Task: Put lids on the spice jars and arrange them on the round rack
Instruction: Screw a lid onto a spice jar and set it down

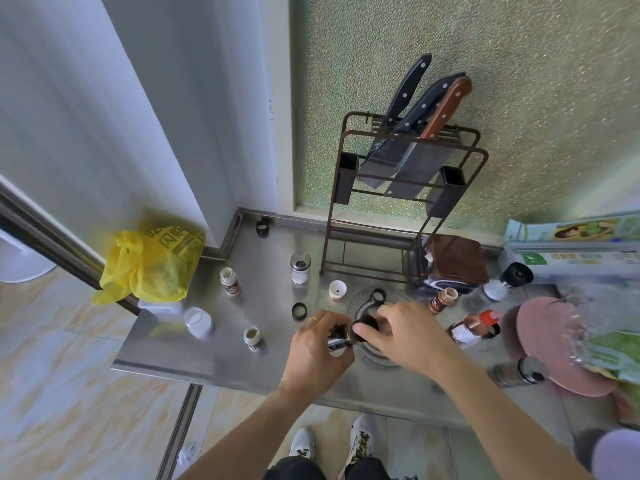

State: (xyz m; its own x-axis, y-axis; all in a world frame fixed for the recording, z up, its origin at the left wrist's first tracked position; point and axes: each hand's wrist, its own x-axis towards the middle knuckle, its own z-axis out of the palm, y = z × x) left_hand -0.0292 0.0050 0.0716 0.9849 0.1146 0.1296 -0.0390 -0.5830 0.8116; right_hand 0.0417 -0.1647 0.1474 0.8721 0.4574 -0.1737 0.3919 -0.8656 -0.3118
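Nearest the viewer, we see the left hand [318, 344] curled round a small spice jar [338, 341], held tilted with its mouth toward the right. The right hand [405, 332] pinches a black lid [366, 326] against that mouth, thumb in front and fingers over the top. Both hands hover just above the round rack [363, 303], a metal disc lying on the steel table [263, 268].

To the left stand an open jar [252, 337] with pale contents and a white open tub [198, 321]. A loose black lid ring [299, 311] lies just left of the left hand, and a second ring [378, 294] rests at the far edge of the rack beside a small white funnel [337, 289]. To the right stand a tilted red-capped bottle [474, 328] and an open brown-labelled jar [444, 299].

Farther back we note another open jar [230, 280], a shaker [300, 267] with a perforated top, a grinder [508, 280] and a yellow bag [152, 261]. At the wall, a third ring [263, 226] lies near the knife stand [401, 188].
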